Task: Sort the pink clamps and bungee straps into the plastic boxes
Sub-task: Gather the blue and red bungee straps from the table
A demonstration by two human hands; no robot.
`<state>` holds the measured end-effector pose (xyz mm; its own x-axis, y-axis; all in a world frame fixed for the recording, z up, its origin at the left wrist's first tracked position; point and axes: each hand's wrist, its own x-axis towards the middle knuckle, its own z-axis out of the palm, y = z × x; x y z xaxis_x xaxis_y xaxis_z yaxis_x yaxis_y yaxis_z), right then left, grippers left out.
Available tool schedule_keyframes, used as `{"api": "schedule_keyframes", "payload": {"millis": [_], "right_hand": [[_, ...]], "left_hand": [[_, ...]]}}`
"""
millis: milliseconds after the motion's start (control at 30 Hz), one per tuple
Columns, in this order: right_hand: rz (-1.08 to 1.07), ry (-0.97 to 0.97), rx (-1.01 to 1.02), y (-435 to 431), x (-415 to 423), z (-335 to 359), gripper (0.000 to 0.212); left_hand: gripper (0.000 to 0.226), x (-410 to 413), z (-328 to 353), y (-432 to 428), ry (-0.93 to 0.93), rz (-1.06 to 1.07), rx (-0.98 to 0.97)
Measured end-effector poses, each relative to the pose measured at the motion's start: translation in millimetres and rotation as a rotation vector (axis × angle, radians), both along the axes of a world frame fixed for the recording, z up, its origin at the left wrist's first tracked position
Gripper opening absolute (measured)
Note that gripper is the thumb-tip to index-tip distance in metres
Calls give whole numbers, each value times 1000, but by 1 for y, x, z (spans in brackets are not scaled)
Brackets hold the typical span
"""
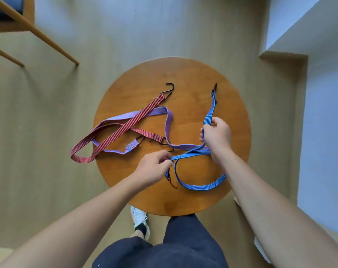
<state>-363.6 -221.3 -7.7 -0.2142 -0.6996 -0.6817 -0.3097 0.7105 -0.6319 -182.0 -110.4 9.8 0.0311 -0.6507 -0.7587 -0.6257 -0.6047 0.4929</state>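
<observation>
Both hands [183, 147] gripping blue strap [200, 185], red strap [83, 154] overhanging table edge [98, 167]

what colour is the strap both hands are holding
The strap is blue with thin dark stripes along its length, clearest in the head view.

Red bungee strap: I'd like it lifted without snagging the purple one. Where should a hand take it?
Probably pinch the red bungee strap just below its far hook, from above: that end lies alone on the table, while its near end sits among the hooks of the purple strap.
</observation>
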Motion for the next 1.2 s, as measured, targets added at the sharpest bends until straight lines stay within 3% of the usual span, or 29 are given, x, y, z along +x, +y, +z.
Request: {"api": "schedule_keyframes", "payload": {"millis": [100,233,467,700,900,1000,1100,1200], "right_hand": [[3,-72,-50,16,-13,35,41],[62,-156,-141,48,-23,86,36],[267,-288,-323,120,-10,194,32],[276,-267,-559,188,25,287,25],[285,-438,-620,239,63,324,20],[233,-561,-602,254,79,327,15],[192,-534,-611,258,93,326,16],[148,-469,-609,256,99,321,15]], "left_hand": [[26,-2,32,-3,109,72,-60],[25,-8,76,-6,192,31,-188],[17,3,176,8,149,-308,-855],[17,37,267,56,168,-364,-1233],[20,62,303,85,173,-347,-1327],[13,71,299,97,163,-162,-1282],[8,77,284,115,159,101,-1151],[33,83,267,144,194,255,-1163]]}}
